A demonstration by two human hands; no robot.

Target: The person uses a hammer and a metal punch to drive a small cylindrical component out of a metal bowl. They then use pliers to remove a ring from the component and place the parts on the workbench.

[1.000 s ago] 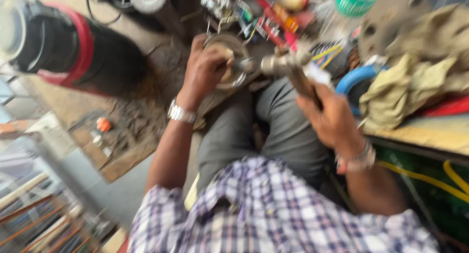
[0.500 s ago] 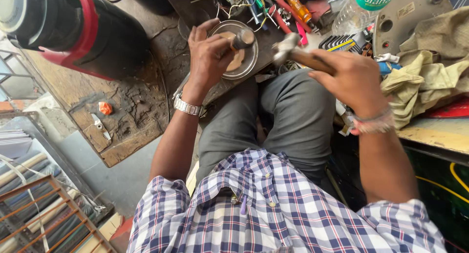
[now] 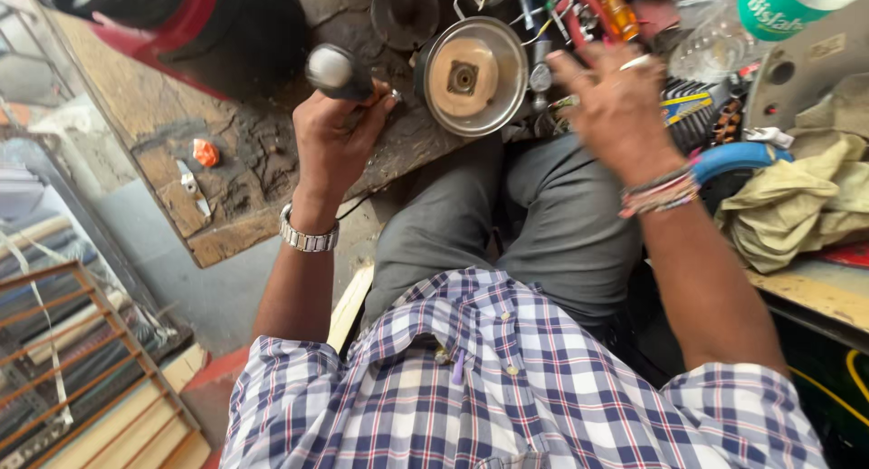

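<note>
One hammer point(image 3: 337, 71) in left grip point(image 3: 333, 134), fist closed on handle; round metal disc point(image 3: 473, 74) just right on desk point(image 3: 226, 175). Right grip point(image 3: 614, 102) open, fingers spread, empty.

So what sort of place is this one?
Likely a small repair workshop: a scarred wooden bench, a round metal disc part, and a clutter of hand tools. The left hand holds a hammer.

You're in a small repair workshop: scarred, oil-stained wooden worktop point(image 3: 226, 175) upper left, screwdrivers and loose tools point(image 3: 579, 7) piled along the top edge, a round metal motor part point(image 3: 472, 75) top centre, greasy rags point(image 3: 797, 202) at right.
</note>
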